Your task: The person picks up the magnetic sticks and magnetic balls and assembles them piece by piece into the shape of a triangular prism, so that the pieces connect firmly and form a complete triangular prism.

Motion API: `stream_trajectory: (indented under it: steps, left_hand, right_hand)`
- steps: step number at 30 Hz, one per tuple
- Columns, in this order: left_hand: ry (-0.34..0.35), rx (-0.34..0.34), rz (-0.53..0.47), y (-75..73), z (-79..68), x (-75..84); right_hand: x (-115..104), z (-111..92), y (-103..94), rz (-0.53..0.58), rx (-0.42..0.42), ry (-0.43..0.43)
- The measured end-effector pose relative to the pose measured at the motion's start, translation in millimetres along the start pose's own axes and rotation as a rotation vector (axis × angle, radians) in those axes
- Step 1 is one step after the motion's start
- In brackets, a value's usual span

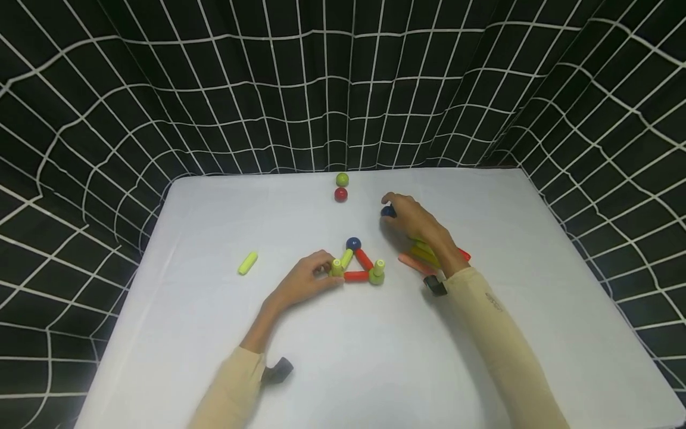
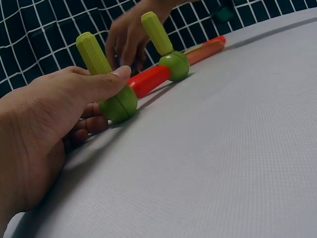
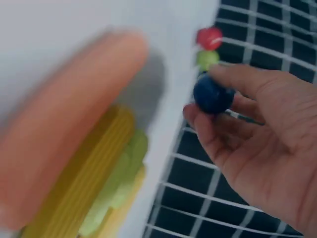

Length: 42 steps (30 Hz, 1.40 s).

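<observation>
On the table a flat triangle of toy rods and balls lies assembled. Two red rods point(image 1: 356, 276) and a yellow-green rod point(image 1: 346, 259) join a blue ball point(image 1: 353, 243) and two green balls. From each green ball a yellow-green rod stands up. My left hand point(image 1: 302, 280) grips the left green ball point(image 2: 120, 105), thumb across it near the foot of its upright rod point(image 2: 94, 53). The right green ball point(image 2: 176, 66) is untouched. Beyond the triangle to the right, my right hand point(image 1: 415, 220) pinches another blue ball point(image 3: 213, 94) between thumb and fingers.
Under my right forearm lies a group of orange point(image 1: 417, 264), yellow point(image 1: 425, 255) and red rods point(image 1: 464, 255). A red ball point(image 1: 340, 195) and a green ball point(image 1: 342, 179) sit near the far edge. One yellow-green rod point(image 1: 248, 263) lies at left. A dark, white-gridded curtain point(image 1: 300, 89) borders the table.
</observation>
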<state>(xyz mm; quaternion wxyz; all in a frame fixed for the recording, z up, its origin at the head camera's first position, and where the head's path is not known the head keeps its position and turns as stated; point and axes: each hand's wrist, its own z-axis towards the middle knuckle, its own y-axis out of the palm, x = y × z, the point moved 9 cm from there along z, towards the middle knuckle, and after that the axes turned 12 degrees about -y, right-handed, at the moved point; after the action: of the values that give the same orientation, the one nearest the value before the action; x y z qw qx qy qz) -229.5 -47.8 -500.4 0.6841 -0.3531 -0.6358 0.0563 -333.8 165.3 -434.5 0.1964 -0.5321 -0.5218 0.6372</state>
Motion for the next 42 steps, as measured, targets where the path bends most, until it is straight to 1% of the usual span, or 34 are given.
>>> stream_trajectory:
  steps: [2,4,6,8,10,12,14,16,18,23,28,30,32,35,37,38,40,42]
  left_hand:
    - [-0.005,-0.003,-0.003,-0.1,0.1,-0.6]
    - [-0.008,-0.003,-0.008,-0.5,-0.2,-1.5]
    - [-0.010,0.002,-0.009,-1.7,-0.6,-3.3]
    - [-0.007,0.014,-0.008,-3.3,-1.0,-6.0]
    - [0.007,0.022,-0.011,-4.3,-1.0,-8.1]
    - [0.018,0.020,-0.024,-4.3,-0.5,-9.9]
    - [0.032,0.009,-0.044,-2.6,0.0,-10.3]
    - [0.038,-0.006,-0.064,-0.3,0.2,-9.0]
    - [0.035,-0.015,-0.066,1.5,0.2,-7.7]
    - [0.045,-0.005,-0.042,1.4,0.1,-3.0]
    - [0.057,0.008,-0.037,-0.1,-1.4,-0.6]
    - [0.053,0.012,-0.031,-0.1,-1.4,-1.3]
    - [0.056,0.014,-0.025,0.1,-1.3,-1.4]
    - [0.060,0.018,-0.019,-0.1,-1.1,-1.1]
    - [0.055,0.018,-0.026,-1.0,-1.4,-0.2]
    - [0.050,0.020,-0.030,-1.2,-1.2,-0.1]
    - [0.039,0.021,-0.037,-1.6,-1.4,0.1]
    - [0.023,0.017,-0.045,-1.4,-1.6,0.5]
  right_hand:
    - [-17,-17,-2.8,0.047,0.040,-0.032]
    - [-41,-35,-5.0,0.090,0.076,-0.091]
    - [-68,-50,-5.2,0.115,0.107,-0.173]
    - [-94,-60,-0.9,0.134,0.118,-0.254]
    - [-117,-67,7.4,0.157,0.108,-0.339]
    - [-134,-69,17.9,0.169,0.093,-0.423]
    - [-146,-69,28.7,0.171,0.077,-0.498]
    - [-152,-70,36.5,0.151,0.070,-0.537]
    - [-154,-70,40.7,0.130,0.065,-0.544]
    - [-153,-72,40.2,0.112,0.057,-0.508]
    - [-151,-73,37.6,0.130,0.016,-0.506]
    - [-149,-72,33.1,0.144,-0.014,-0.507]
    - [-145,-68,25.0,0.193,-0.044,-0.513]
    - [-133,-51,5.4,0.283,-0.049,-0.532]
    - [-120,-30,-8.2,0.307,-0.020,-0.525]
    - [-113,-17,-13.6,0.293,0.000,-0.513]
    - [-96,10,-19.8,0.233,0.030,-0.462]
    - [-80,36,-17.1,0.162,0.027,-0.400]
